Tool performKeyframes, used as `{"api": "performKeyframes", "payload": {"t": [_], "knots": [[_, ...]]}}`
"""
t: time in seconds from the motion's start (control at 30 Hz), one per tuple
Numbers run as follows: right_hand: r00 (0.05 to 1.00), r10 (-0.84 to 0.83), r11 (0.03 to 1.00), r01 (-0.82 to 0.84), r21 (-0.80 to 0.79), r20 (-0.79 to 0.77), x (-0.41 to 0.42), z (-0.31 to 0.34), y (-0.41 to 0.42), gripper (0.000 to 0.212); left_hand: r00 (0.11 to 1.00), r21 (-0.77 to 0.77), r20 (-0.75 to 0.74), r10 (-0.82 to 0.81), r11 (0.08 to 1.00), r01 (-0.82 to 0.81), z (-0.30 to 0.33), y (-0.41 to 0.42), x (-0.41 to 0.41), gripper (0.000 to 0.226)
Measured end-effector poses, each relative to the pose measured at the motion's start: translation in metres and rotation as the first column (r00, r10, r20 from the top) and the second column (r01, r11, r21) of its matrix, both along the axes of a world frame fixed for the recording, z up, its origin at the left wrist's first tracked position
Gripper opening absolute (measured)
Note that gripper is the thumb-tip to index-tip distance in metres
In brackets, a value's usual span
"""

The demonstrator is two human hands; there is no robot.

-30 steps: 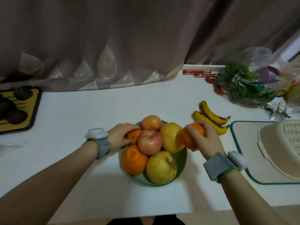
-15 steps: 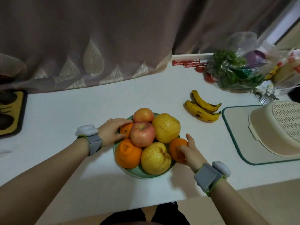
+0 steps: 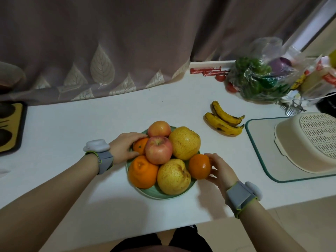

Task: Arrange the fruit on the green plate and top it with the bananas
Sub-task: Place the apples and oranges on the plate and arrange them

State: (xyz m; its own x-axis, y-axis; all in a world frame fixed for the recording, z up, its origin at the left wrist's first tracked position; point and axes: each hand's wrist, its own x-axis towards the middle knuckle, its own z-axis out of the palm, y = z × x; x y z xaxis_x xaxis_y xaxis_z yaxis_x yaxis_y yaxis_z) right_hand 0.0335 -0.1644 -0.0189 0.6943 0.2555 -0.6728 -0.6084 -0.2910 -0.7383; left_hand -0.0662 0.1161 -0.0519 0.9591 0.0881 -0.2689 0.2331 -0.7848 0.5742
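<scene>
A green plate (image 3: 153, 192) on the white counter holds two apples (image 3: 158, 149), two yellow pears (image 3: 173, 176) and oranges. My left hand (image 3: 125, 148) cups a small orange (image 3: 140, 146) at the plate's left rim. My right hand (image 3: 219, 170) holds another orange (image 3: 199, 166) against the plate's right edge, beside the near pear. A big orange (image 3: 142, 172) lies at the front left. Two spotted bananas (image 3: 224, 119) lie on the counter, up and right of the plate, apart from both hands.
A green-rimmed mat (image 3: 261, 151) with an upturned beige colander (image 3: 309, 140) lies to the right. A plastic bag of vegetables (image 3: 261, 82) sits behind the bananas. A black and yellow tray (image 3: 11, 128) is at the far left. A curtain hangs along the back.
My right hand brought its orange down from near the bananas and set it at the plate's right edge. My left hand stayed on the small orange.
</scene>
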Motion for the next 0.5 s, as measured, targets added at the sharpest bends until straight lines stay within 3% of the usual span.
{"api": "performKeyframes", "payload": {"t": [0.07,0.1,0.17,0.2,0.27,0.37,0.43,0.5], "knots": [[0.961,0.230,0.967,-0.209,-0.143,0.154,-0.004,-0.005,0.001,0.020,1.000,0.025,0.003,-0.024,0.999,0.024,-0.003,0.001,0.000,0.086],[0.890,0.393,0.904,-0.327,-0.277,0.233,-0.006,-0.008,0.001,0.032,0.999,0.041,0.007,-0.031,0.999,0.031,-0.004,0.001,0.001,0.087],[0.750,0.561,0.796,-0.371,-0.479,0.352,-0.007,-0.005,0.002,0.052,0.999,0.069,-0.016,-0.031,0.997,0.032,-0.002,0.000,0.003,0.083],[0.724,0.563,0.793,-0.339,-0.506,0.399,-0.007,0.002,0.004,0.055,0.999,0.082,-0.044,-0.029,0.996,0.032,-0.001,0.000,0.003,0.082],[0.719,0.488,0.845,-0.247,-0.474,0.495,-0.006,0.016,0.005,0.063,0.994,0.093,-0.103,-0.035,0.995,0.045,0.001,-0.001,0.005,0.081],[0.683,0.326,0.942,-0.176,-0.286,0.654,-0.003,0.047,0.022,0.063,0.985,0.104,-0.164,-0.051,0.992,0.069,0.002,0.000,0.009,0.083],[0.637,0.314,0.946,-0.268,-0.180,0.704,0.000,0.062,0.047,0.060,0.981,0.122,-0.179,-0.071,0.988,0.094,0.003,0.002,0.014,0.078],[0.582,0.386,0.907,-0.379,-0.181,0.716,0.001,0.067,0.079,0.062,0.982,0.116,-0.172,-0.082,0.988,0.103,0.007,0.003,0.018,0.074]]}}
